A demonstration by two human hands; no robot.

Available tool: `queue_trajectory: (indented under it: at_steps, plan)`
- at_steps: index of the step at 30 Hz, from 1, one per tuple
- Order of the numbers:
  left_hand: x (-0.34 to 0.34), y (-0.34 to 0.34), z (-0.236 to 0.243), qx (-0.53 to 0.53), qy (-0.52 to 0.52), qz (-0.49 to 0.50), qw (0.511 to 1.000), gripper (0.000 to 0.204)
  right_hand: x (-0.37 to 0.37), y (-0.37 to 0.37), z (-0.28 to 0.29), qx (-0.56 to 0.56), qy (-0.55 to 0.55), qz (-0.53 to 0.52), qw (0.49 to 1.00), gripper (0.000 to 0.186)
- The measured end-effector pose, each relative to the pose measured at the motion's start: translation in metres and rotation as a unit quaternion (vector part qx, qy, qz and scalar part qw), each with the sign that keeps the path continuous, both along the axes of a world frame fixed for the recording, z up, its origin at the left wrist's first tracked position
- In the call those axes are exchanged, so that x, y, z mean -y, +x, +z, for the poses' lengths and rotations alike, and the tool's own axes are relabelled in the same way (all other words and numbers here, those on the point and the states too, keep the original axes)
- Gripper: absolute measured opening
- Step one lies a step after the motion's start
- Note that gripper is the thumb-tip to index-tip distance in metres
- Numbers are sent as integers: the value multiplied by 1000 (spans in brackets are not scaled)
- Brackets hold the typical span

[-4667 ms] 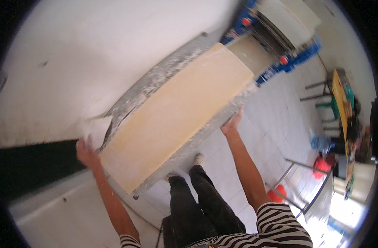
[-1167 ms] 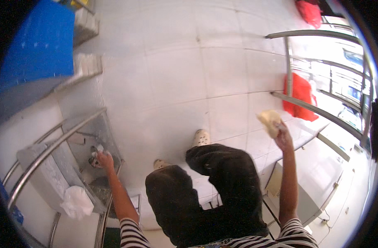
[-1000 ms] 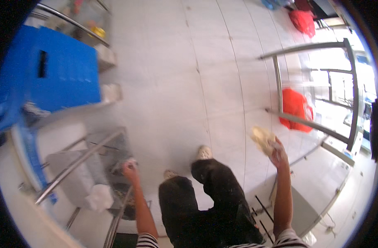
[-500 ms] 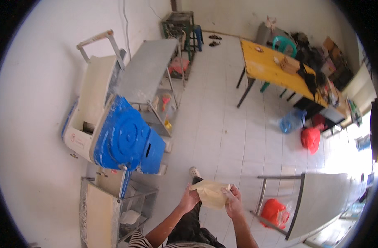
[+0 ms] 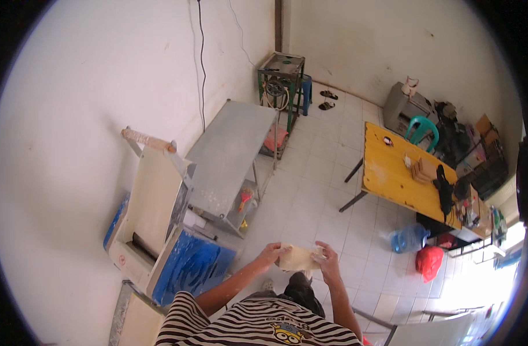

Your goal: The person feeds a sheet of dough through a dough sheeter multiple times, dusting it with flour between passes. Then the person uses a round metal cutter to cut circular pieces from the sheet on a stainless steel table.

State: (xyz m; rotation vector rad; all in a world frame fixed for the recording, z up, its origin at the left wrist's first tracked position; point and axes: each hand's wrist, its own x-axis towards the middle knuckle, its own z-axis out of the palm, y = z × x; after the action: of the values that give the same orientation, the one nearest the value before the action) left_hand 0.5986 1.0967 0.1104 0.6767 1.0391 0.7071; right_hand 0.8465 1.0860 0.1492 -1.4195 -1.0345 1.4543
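Observation:
A pale, floppy piece of dough [image 5: 297,256] is stretched between my two hands in front of my striped shirt. My left hand [image 5: 274,252] grips its left end, and my right hand [image 5: 327,258] pinches its right end with flour on the fingers. To my left stands a white and blue dough sheeting machine [image 5: 145,223] with an upper chute and a long bar on top. A grey metal table [image 5: 229,138] with a lower shelf, flecked with flour, is beside it along the wall.
A yellow table [image 5: 400,173] with boxes and dark bags stands right, near a teal chair [image 5: 422,124]. A blue water jug [image 5: 406,236] and red bag [image 5: 428,264] sit on the tiled floor. A green-framed machine [image 5: 279,71] and sandals [image 5: 327,98] are at the back.
The dough went from my right hand alone into both hands. My view has swung up from floor and legs toward the room, and the dough sheet seen earlier has left view.

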Motion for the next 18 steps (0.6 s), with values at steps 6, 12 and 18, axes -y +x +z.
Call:
queue_trajectory:
  at_steps: [6, 12, 18]
  plan:
    - [-183, -51, -2, -253, 109, 190, 942, 36, -226, -67, -24, 59, 80, 181, 978, 43]
    - [-324, -156, 61, -294, 182, 397, 850, 34, -459, -196, 7, 105, 195, 328, 918, 52]
    - [-366, -181, -55, -260, -25, 476, 840, 49, -607, -219, -51, 173, 219, 452, 847, 53]
